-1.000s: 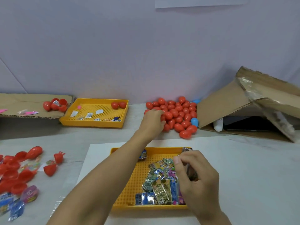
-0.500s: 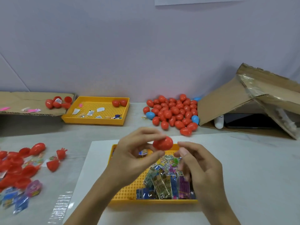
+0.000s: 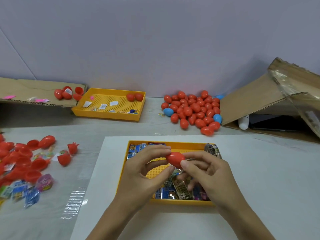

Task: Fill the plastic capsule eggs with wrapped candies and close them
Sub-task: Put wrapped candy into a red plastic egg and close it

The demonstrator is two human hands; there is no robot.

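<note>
Pale worktable against a blank wall: one red capsule egg (image 3: pixel 175 159), closed, held above the near yellow tray (image 3: pixel 124 172).
Left hand (image 3: pixel 147 172) and right hand (image 3: pixel 206 172) pinch opposite ends, fingers curled; best parted by a straight pull over the wrapped candies (image 3: pixel 180 189).

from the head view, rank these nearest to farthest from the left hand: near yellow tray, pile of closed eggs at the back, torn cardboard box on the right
Measured from the left hand:
1. Near yellow tray: directly under the hand, at the front centre.
2. Pile of closed eggs: behind the tray, back centre-right.
3. Torn cardboard box: far right, beyond the pile.
</note>
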